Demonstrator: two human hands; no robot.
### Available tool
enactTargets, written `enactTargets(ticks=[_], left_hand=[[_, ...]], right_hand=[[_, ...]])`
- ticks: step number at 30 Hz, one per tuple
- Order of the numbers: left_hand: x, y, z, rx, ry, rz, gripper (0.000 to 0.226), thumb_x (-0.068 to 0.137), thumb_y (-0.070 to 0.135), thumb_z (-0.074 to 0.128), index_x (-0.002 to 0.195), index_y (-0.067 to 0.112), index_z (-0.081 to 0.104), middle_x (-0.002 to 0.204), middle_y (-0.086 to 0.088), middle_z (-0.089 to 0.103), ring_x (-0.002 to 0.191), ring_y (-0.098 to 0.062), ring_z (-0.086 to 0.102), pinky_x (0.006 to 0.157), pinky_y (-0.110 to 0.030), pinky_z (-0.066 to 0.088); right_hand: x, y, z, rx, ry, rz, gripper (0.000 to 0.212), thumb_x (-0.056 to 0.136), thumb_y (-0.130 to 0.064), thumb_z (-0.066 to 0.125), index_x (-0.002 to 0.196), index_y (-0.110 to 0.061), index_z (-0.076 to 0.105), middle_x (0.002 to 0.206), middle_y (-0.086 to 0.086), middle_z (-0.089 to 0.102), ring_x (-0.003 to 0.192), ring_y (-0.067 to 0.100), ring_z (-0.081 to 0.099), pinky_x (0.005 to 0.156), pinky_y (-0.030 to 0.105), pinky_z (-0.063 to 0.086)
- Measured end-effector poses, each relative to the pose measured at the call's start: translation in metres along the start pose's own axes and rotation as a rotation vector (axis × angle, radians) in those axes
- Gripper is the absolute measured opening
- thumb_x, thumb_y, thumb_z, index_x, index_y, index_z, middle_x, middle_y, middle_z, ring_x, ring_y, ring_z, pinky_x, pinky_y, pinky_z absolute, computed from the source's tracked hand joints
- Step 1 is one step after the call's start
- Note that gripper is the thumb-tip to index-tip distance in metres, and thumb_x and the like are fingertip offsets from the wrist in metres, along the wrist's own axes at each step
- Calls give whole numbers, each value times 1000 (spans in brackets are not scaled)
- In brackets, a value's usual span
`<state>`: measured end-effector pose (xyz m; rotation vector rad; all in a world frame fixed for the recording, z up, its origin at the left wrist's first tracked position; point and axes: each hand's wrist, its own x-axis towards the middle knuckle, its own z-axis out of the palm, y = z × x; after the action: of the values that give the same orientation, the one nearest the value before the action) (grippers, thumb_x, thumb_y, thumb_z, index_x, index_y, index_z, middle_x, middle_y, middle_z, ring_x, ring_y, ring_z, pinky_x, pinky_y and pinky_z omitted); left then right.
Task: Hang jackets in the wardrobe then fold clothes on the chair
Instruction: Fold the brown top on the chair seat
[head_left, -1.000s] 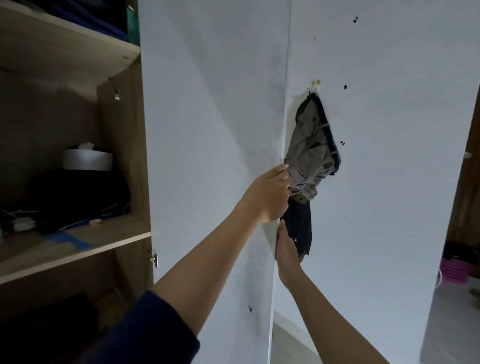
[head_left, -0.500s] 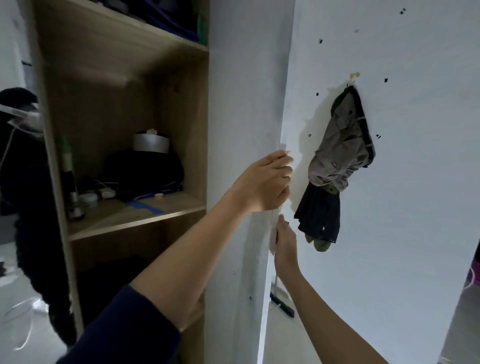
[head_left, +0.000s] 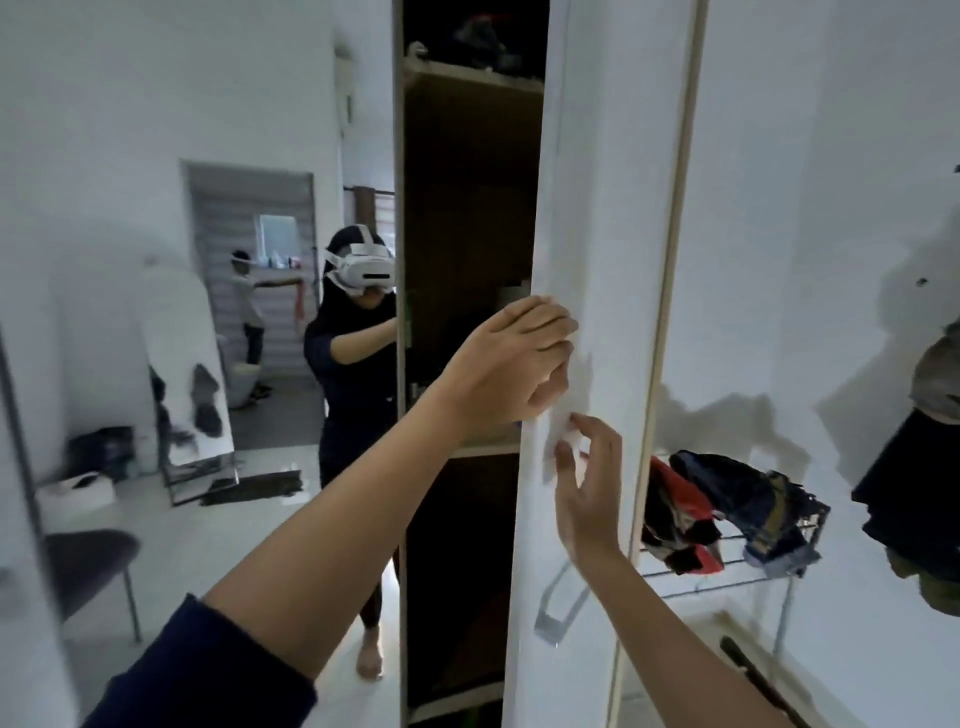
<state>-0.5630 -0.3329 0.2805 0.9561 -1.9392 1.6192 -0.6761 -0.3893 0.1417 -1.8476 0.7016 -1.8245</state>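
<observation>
White wardrobe door (head_left: 602, 249), seen edge-on at centre, with the dark open wardrobe (head_left: 467, 208) to its left. The left hand (head_left: 511, 364) curls its fingers round the door's edge. Just below, the right hand (head_left: 589, 486) is spread loose by the same edge, holding nothing. To the right, clothes (head_left: 748, 499) lie heaped on a wire rack (head_left: 727, 578); dark garments (head_left: 919, 483) hang at far right.

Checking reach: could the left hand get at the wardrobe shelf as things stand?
Probably yes. The left hand grips the door edge right beside the open wardrobe, and nothing shows between it and the shelf.
</observation>
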Motion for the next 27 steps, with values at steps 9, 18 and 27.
enactTargets(ticks=[9,18,27], left_hand=[[-35,-72,41,170,36,-200,30,85,14,49,106,8,69,119,-6,65,115,-19,55,101,-32,36],[-57,-105,104,253,-42,-526,48,92,11,36,139,1,40,147,-13,40,136,-23,37,110,-37,36],[-90,-109,158,319,-15,-684,50,99,23,26,143,-2,28,151,-16,30,142,-21,23,119,-32,11]], right_hand=[[61,27,87,-156,25,-337,41,88,-10,52,128,-17,44,132,5,47,121,18,44,104,34,37],[111,56,140,-347,-70,-508,53,91,-21,41,142,-8,32,147,9,35,138,21,29,113,43,26],[178,63,179,-437,51,-612,51,95,-22,34,144,-8,31,151,10,32,142,21,22,117,44,11]])
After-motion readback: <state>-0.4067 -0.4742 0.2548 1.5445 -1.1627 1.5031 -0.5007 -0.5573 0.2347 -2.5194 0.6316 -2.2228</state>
